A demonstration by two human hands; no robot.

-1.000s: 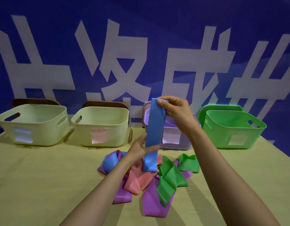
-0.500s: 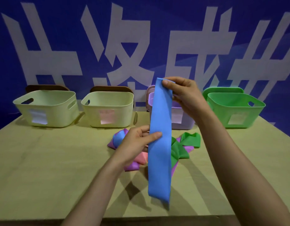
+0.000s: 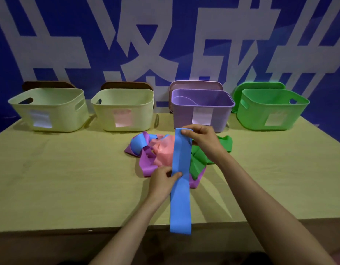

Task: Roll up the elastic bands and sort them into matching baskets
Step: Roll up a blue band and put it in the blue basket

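Note:
A long blue elastic band [image 3: 181,197] hangs stretched flat in front of me, its lower end past the table's front edge. My right hand [image 3: 201,139] pinches its top end. My left hand [image 3: 163,178] pinches its left edge near the middle. Behind the band lies a heap with a pink band [image 3: 163,152], a purple band [image 3: 146,165], a green band [image 3: 198,161] and another blue band [image 3: 138,144]. Four baskets stand along the back: two cream ones [image 3: 48,111] [image 3: 123,111], a purple one [image 3: 201,109] and a green one [image 3: 270,109].
The wooden table [image 3: 69,178] has bare surface to the left and right of the heap. Each basket carries a paper label on its front. A blue wall with large white characters [image 3: 165,44] rises right behind the baskets.
Both hands have lowered the blue band toward the table and closer to me. My left hand has slid down along the band's edge. The view tilted down.

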